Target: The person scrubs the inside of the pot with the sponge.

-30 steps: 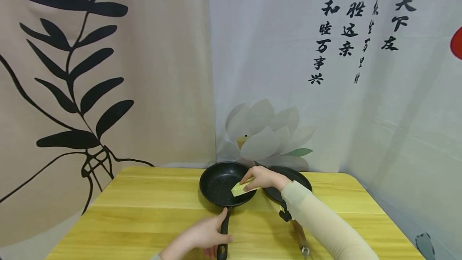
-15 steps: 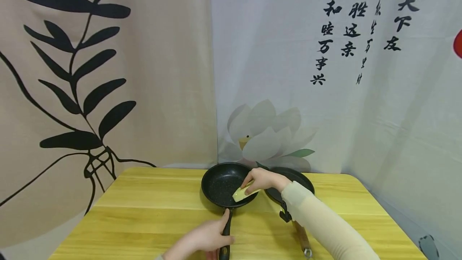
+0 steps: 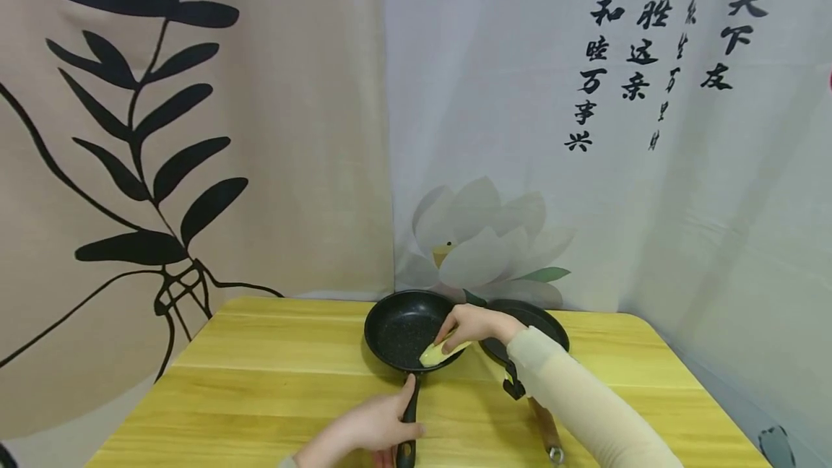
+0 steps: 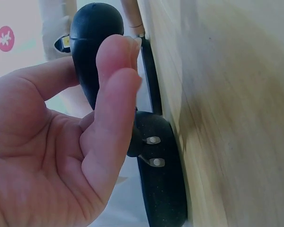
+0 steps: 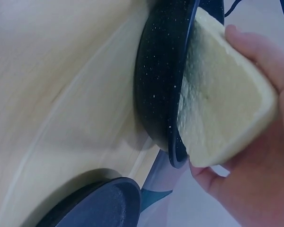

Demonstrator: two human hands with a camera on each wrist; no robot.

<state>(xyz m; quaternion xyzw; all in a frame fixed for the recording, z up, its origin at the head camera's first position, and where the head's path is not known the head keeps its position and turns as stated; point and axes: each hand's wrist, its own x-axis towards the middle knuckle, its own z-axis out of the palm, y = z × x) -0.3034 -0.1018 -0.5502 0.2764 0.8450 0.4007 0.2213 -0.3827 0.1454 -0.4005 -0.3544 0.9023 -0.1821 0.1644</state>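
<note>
A black speckled frying pan (image 3: 399, 331) lies on the table with its handle toward me. My left hand (image 3: 377, 423) grips the black handle (image 4: 87, 56), thumb on one side and fingers around the other. In my right hand (image 3: 479, 323) is a pale yellow sponge (image 3: 434, 357), pinched between thumb and fingers. Its lower end is inside the pan at the near right wall. In the right wrist view the thick, wedge-like sponge (image 5: 227, 94) overlaps the pan rim, and its bottom edge is hidden inside the pan.
A second, flatter black pan (image 3: 529, 318) stands close on the right, partly hidden behind my right arm. Its wooden handle (image 3: 546, 428) points toward me. The wooden table (image 3: 260, 374) ends at a printed curtain (image 3: 312, 165) behind both pans.
The sponge has slid down the inside of the pan toward the handle side, and the right hand has followed slightly. The left hand keeps its hold on the handle.
</note>
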